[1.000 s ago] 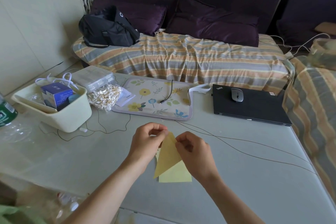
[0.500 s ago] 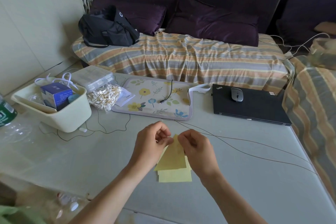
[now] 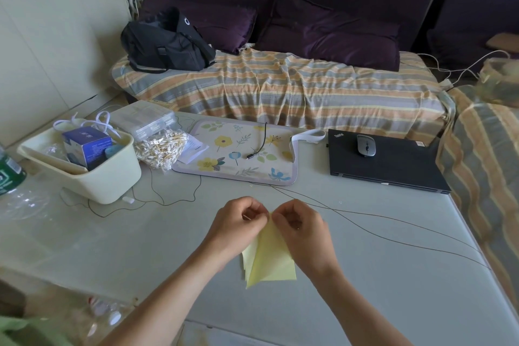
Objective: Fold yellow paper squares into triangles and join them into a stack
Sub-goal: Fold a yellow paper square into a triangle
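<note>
Yellow paper (image 3: 271, 254) held just above the table (image 3: 365, 275), near its front edge, top corner pinched between both hands. Left hand (image 3: 237, 223) and right hand (image 3: 302, 229) each have fingers curled onto that corner. More yellow sheets (image 3: 246, 257) lie underneath. Looks like mid-fold: corners being matched. Next move probably needs pressing the crease flat. Thin cable (image 3: 393, 222) runs behind.

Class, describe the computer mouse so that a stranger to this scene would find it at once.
Start at the grey table before the striped couch. On its far right side lies a closed black laptop. The mouse sits on its lid: small, grey and rounded, the only thing resting there.
</note>
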The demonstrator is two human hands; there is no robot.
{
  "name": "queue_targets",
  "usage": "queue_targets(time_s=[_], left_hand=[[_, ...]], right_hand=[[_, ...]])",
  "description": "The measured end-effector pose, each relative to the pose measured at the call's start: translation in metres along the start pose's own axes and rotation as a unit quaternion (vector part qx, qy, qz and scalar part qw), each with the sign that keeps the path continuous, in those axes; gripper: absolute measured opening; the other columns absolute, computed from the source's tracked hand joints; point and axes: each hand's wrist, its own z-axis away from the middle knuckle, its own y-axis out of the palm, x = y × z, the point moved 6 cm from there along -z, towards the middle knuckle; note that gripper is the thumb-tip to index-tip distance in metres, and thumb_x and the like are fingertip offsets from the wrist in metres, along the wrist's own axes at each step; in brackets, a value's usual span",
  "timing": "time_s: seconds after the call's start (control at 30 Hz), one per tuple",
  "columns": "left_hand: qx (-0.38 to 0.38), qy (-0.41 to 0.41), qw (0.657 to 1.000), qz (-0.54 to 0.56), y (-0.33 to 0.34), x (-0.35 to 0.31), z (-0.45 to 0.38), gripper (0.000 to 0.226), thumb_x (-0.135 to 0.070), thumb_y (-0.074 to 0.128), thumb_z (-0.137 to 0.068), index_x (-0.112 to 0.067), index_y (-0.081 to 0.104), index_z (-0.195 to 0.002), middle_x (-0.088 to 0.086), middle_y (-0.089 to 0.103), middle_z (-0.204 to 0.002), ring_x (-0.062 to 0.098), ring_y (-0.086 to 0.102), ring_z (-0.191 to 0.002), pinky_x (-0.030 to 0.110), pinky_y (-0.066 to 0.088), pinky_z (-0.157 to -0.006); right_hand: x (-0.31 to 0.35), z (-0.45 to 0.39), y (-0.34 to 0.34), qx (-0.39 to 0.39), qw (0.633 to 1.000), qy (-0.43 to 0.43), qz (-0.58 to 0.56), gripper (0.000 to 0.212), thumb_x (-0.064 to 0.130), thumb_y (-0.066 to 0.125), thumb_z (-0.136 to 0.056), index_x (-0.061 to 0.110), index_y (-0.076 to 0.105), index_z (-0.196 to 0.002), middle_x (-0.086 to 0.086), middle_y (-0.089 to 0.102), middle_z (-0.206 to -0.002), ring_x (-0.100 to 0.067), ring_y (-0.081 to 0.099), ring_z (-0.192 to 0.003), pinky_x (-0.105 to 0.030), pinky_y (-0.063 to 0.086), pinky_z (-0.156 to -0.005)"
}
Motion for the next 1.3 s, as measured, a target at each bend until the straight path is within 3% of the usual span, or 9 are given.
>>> queue_targets(time_s=[0.1,0.27,0.4,0.63,0.83,1.03,1.17,1.23,1.3], left_hand=[[0.009,-0.046,0.999,0.015,0.002,0.007,0.000,0.010,-0.025,0.065,-0.087,-0.024,0.074,-0.084,-0.011,0.073,-0.081,0.004,0.063,-0.075,0.019,0.045,-0.064],[0.004,-0.083,0.996,0.037,0.002,0.011,0.001,0.015,-0.023,0.060,-0.089,-0.019,0.073,-0.084,-0.006,0.067,-0.074,0.009,0.056,-0.058,0.018,0.046,-0.049],[0.022,-0.112,0.990,0.088,0.003,0.016,0.000,0.015,-0.021,0.057,-0.089,-0.016,0.071,-0.086,0.002,0.071,-0.080,0.019,0.068,-0.073,0.037,0.062,-0.073],[0.053,-0.120,0.979,0.154,0.005,0.011,0.001,0.020,-0.013,0.053,-0.093,0.000,0.069,-0.094,0.004,0.069,-0.080,0.016,0.067,-0.071,0.031,0.062,-0.073],[0.065,-0.101,0.986,0.118,0.007,0.012,0.000,0.015,-0.015,0.059,-0.088,-0.013,0.074,-0.085,0.010,0.075,-0.091,0.016,0.070,-0.082,0.022,0.057,-0.065],[0.033,-0.088,0.989,0.117,-0.002,0.015,-0.005,0.015,-0.016,0.062,-0.088,-0.017,0.075,-0.080,0.008,0.074,-0.087,0.017,0.068,-0.078,0.027,0.060,-0.068],[0.061,-0.081,0.990,0.100,0.003,0.012,-0.001,0.015,-0.016,0.062,-0.091,-0.015,0.076,-0.084,0.006,0.074,-0.089,0.013,0.067,-0.077,0.022,0.058,-0.065],[0.058,-0.069,0.993,0.078,0.003,0.011,-0.001,0.017,-0.016,0.062,-0.091,-0.018,0.077,-0.082,0.007,0.076,-0.090,0.016,0.068,-0.075,0.027,0.060,-0.065],[0.050,-0.055,0.996,0.052,0.000,0.010,-0.002,0.017,-0.019,0.063,-0.089,-0.020,0.078,-0.081,0.007,0.077,-0.086,0.028,0.072,-0.079,0.040,0.064,-0.078]], right_hand=[[0.005,0.002,0.001,-0.012,0.998,-0.048,0.039,0.013,0.009,0.068,-0.086,0.020,0.067,-0.077,0.013,0.068,-0.071,-0.003,0.063,-0.072,-0.008,0.043,-0.063],[0.012,0.006,0.008,-0.021,0.984,-0.155,0.087,0.017,0.006,0.070,-0.082,0.021,0.065,-0.079,0.012,0.065,-0.076,-0.009,0.061,-0.075,-0.009,0.043,-0.066],[0.011,0.006,0.010,-0.012,0.984,-0.164,0.070,0.014,0.012,0.068,-0.086,0.025,0.069,-0.082,0.013,0.067,-0.082,-0.010,0.064,-0.078,-0.019,0.052,-0.070],[0.007,0.004,0.010,0.013,0.990,-0.126,0.058,0.019,0.008,0.071,-0.084,0.026,0.069,-0.083,0.013,0.070,-0.081,-0.010,0.065,-0.078,-0.017,0.051,-0.070],[0.003,0.002,0.009,0.021,0.998,-0.055,0.006,0.015,0.015,0.080,-0.083,0.019,0.065,-0.085,0.007,0.067,-0.074,-0.004,0.059,-0.067,-0.010,0.043,-0.063],[-0.012,0.000,0.012,0.058,0.997,0.050,-0.012,0.010,0.025,0.069,-0.089,0.026,0.072,-0.079,0.013,0.072,-0.076,0.001,0.062,-0.069,-0.014,0.046,-0.064],[-0.012,0.000,0.011,0.044,0.997,0.055,-0.003,0.010,0.025,0.070,-0.087,0.026,0.072,-0.077,0.013,0.072,-0.074,0.001,0.063,-0.067,-0.010,0.045,-0.060],[-0.012,0.000,0.011,0.043,0.998,0.053,-0.002,0.011,0.025,0.069,-0.088,0.026,0.072,-0.077,0.013,0.072,-0.075,0.000,0.064,-0.069,-0.011,0.045,-0.061],[-0.012,-0.001,0.011,0.048,0.997,0.061,-0.005,0.011,0.025,0.068,-0.088,0.026,0.072,-0.078,0.013,0.072,-0.077,0.000,0.064,-0.071,-0.012,0.047,-0.063]])
